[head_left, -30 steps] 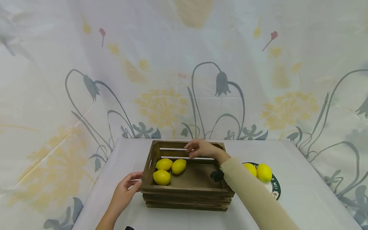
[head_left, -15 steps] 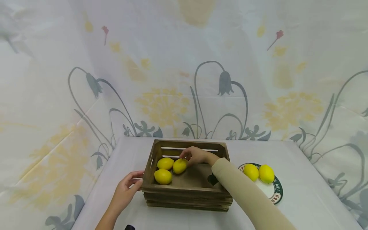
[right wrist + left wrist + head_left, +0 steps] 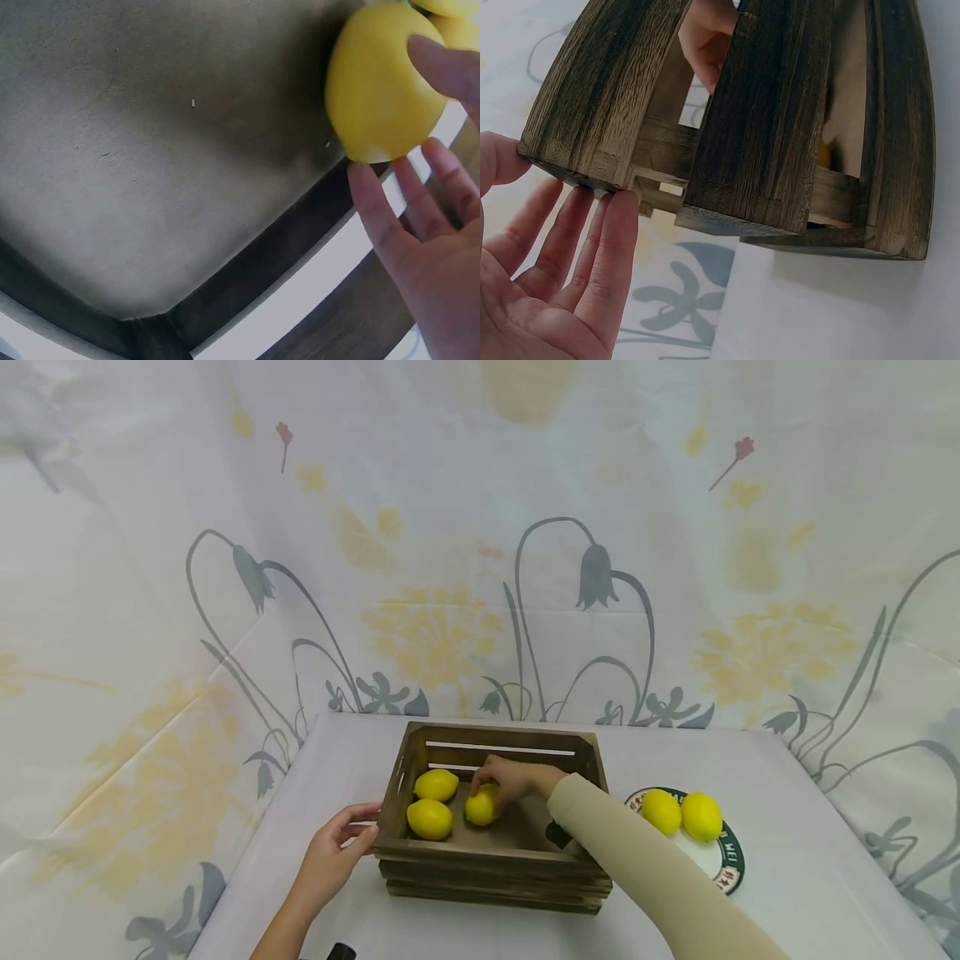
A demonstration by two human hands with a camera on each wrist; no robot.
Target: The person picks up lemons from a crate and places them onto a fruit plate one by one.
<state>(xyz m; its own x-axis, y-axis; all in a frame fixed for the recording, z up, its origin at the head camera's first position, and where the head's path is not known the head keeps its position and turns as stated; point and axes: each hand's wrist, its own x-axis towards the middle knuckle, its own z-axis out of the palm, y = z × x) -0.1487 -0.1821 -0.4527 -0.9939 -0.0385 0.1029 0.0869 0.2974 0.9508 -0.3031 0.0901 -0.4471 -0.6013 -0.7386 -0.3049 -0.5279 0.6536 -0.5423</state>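
Observation:
A lemon [image 3: 481, 805] is pinched between the thumb and fingers of my right hand [image 3: 513, 777], inside a brown slatted wooden crate [image 3: 495, 868]. The right wrist view shows the thumb on the side of this lemon [image 3: 382, 82], with fingertips at its end. Two more lemons, a rear one [image 3: 437, 785] and a front one [image 3: 431, 820], lie at the crate's left end. My left hand [image 3: 333, 852] touches the crate's left side from outside. Close up in the left wrist view, extended fingers [image 3: 615, 247] rest against the end of the crate's top slat [image 3: 607, 97].
Right of the crate stands a plate [image 3: 733, 862] with a dark green lettered rim. Two lemons, one at left [image 3: 662, 812] and one at right [image 3: 702, 817], sit on it. The white table [image 3: 817, 860] backs onto a flower-printed cloth [image 3: 480, 568].
My right hand has come down into the crate and taken hold of the third lemon, which now lies a little apart from the other two. My left hand stays at the crate's side.

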